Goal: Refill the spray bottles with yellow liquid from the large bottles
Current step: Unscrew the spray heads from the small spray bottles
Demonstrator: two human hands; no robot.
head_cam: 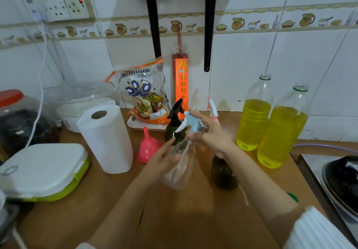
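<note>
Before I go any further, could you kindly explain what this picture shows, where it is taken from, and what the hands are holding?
There is no machine here: a person wears a camera on the head, looking forward and down at a wooden counter. The left hand grips the body of a clear spray bottle, and the right hand grips its blue spray head. Beside them stand a pink funnel, two dark spray bottles, a paper towel roll and two large open bottles of yellow liquid.
</note>
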